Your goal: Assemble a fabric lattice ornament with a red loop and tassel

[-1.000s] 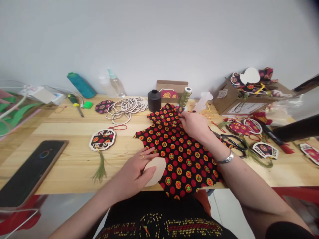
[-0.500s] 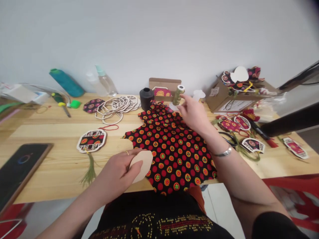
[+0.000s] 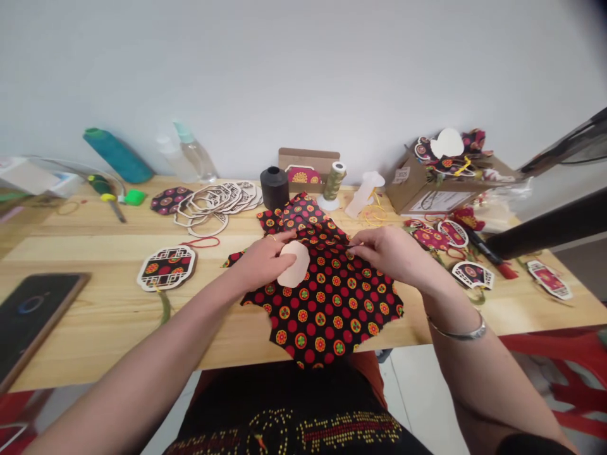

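Observation:
My left hand (image 3: 270, 256) has its thumb over a pale, rounded octagonal card piece (image 3: 294, 268), holding it against black fabric (image 3: 327, 309) printed with red dots and coloured flowers. The cloth has a ragged cut outline and lies rumpled towards its far side. On the cloth's right part, my right hand (image 3: 384, 251) pinches the fabric between thumb and fingers. A finished octagonal ornament (image 3: 167, 268), with a lattice frame, the same kind of cloth, a red cord and a green tassel, lies left of my left hand.
At the back stand a black thread cone (image 3: 275, 188), a green thread spool (image 3: 334, 183) and a white spool (image 3: 364, 194). Left are a heap of lattice frames (image 3: 213, 202), a screwdriver (image 3: 107, 197) and a phone (image 3: 38, 316). A full cardboard box (image 3: 441, 193) and several ornaments (image 3: 473, 275) lie right.
My left hand has carried the card piece forward and right onto the cloth. My right hand has come back from near the green spool to the fabric, which has shifted and creased.

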The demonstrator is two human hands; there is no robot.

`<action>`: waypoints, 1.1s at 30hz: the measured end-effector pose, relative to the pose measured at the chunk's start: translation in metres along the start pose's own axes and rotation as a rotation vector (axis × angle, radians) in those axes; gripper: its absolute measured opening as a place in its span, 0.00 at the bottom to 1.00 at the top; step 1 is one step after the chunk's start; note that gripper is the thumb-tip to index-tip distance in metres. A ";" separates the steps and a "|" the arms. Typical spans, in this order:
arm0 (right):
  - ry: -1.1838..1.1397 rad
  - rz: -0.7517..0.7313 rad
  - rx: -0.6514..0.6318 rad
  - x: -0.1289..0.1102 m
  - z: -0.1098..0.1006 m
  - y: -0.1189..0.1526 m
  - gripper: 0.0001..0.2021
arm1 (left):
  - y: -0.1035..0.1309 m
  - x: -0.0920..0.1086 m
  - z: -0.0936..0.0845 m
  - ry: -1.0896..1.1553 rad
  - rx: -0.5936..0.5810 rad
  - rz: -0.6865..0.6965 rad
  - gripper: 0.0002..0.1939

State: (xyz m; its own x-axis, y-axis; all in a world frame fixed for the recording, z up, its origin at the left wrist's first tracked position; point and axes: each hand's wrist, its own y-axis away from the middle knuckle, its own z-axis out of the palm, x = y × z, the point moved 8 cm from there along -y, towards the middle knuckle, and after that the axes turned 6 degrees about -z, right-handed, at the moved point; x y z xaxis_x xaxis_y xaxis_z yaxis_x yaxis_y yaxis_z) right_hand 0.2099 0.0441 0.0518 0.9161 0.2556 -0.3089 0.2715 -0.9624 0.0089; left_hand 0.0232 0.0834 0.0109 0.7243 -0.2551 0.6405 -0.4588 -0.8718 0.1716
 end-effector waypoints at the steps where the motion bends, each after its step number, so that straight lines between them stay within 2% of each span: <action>1: -0.044 -0.029 0.019 -0.004 -0.006 -0.002 0.09 | 0.000 -0.003 -0.002 -0.032 0.010 -0.042 0.16; 5: -0.093 -0.025 0.162 -0.006 -0.021 -0.021 0.10 | 0.013 -0.005 -0.027 -0.086 0.137 -0.139 0.19; 8: -0.203 -0.045 0.315 -0.004 -0.020 -0.040 0.12 | 0.022 -0.019 -0.045 -0.040 0.209 -0.274 0.19; 9: -0.247 -0.065 0.357 -0.004 -0.017 -0.045 0.16 | 0.023 -0.023 -0.048 -0.044 0.230 -0.304 0.19; 11: -0.269 -0.082 0.400 -0.004 -0.010 -0.048 0.24 | 0.026 -0.028 -0.054 -0.061 0.288 -0.292 0.18; 12: -0.253 -0.079 0.402 -0.004 -0.006 -0.046 0.25 | 0.029 -0.027 -0.057 -0.065 0.330 -0.251 0.17; 15: -0.181 -0.038 0.349 -0.003 0.005 -0.028 0.19 | 0.041 -0.025 -0.058 -0.029 0.432 -0.184 0.16; 16: -0.168 -0.020 0.327 -0.002 0.009 -0.019 0.16 | 0.045 -0.026 -0.055 0.006 0.424 -0.185 0.17; 19: -0.186 -0.024 0.279 -0.005 0.021 0.009 0.14 | 0.049 -0.023 -0.037 0.121 0.296 -0.126 0.17; 23: -0.173 -0.136 0.229 -0.012 0.041 0.038 0.11 | 0.045 -0.009 -0.014 0.121 0.129 0.083 0.16; 25: -0.146 -0.143 0.205 -0.010 0.048 0.048 0.11 | 0.044 -0.006 -0.006 0.086 0.071 0.136 0.15; 29: -0.118 -0.107 0.173 -0.002 0.050 0.059 0.10 | 0.043 -0.013 0.000 0.108 0.054 0.047 0.17; 31: -0.138 -0.056 0.232 0.000 0.043 0.062 0.11 | 0.045 -0.017 0.003 0.227 0.042 -0.052 0.18; 33: -0.243 0.019 0.308 0.001 0.036 0.062 0.11 | 0.048 -0.022 0.014 0.423 -0.028 -0.174 0.21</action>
State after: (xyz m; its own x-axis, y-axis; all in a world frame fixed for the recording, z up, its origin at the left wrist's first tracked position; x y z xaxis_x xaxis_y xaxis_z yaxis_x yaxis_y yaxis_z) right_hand 0.2172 -0.0187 0.0177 0.8132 0.2441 -0.5283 0.1206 -0.9588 -0.2574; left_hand -0.0074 0.0408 -0.0055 0.5211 0.0925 0.8485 -0.3666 -0.8735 0.3204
